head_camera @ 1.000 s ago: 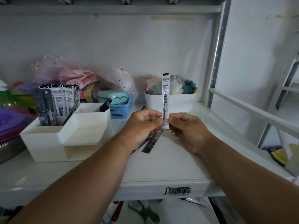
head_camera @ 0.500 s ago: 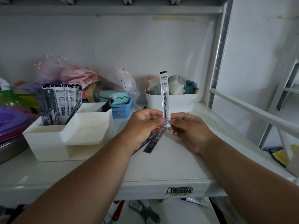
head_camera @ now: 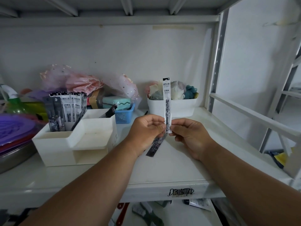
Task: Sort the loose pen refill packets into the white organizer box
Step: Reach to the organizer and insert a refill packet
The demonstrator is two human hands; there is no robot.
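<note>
Both hands present a single white pen refill packet [head_camera: 167, 105] upright above the shelf [head_camera: 162, 168], to the right of the white organizer box [head_camera: 65, 150] and in front of a white tub [head_camera: 172, 108] of soft items. The left hand [head_camera: 146, 132] and right hand [head_camera: 190, 137] meet at the packet's lower end, fingers curled, each pinching that end between thumb and fingertips; the long upper part stands free with its printed face toward the camera, a hold that probably serves to read the label and so pick the matching compartment. The organizer box's back-left compartment already carries a row of refill packets [head_camera: 71, 110] standing on end, white ones beside dark ones [head_camera: 54, 115]; one dark packet [head_camera: 110, 110] leans in the back-right compartment, while the raised front tray [head_camera: 94, 134] appears to hold nothing. To the right of the box, partly hidden beneath the left hand, at least one dark loose packet [head_camera: 154, 146] lies flat on the shelf, so sorting is judged unfinished. Behind the box sit a blue mesh basket [head_camera: 124, 115] and pink gauzy bags [head_camera: 76, 82]; to its left lies a stack of purple lids [head_camera: 14, 128]. The next step would likely be to carry the held packet leftward and slide it, end down, among the white packets
</note>
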